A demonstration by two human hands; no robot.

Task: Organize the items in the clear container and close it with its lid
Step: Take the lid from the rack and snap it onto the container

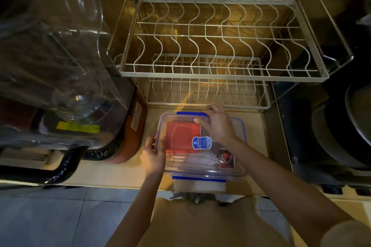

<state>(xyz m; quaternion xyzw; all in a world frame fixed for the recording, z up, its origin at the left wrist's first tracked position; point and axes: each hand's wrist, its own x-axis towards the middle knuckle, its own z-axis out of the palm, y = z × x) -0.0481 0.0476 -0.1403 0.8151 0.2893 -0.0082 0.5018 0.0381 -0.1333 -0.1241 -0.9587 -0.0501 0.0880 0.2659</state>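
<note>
A clear rectangular container (202,168) sits on the counter in front of me, with its clear lid (188,126) lying on top; blue clips show at the far and near edges. Through the plastic I see a red flat item (180,138), a small picture card (226,159) and a blue oval label (201,143) on the lid. My left hand (153,154) grips the container's left side. My right hand (217,122) rests flat on the lid's far right part, fingers at the far blue clip.
A two-tier wire dish rack (220,46) stands just behind the container. A large clear-domed appliance (60,56) and a reddish-brown pot (132,136) crowd the left. Dark pans (341,126) lie to the right. The counter edge (120,185) and tiled floor are below.
</note>
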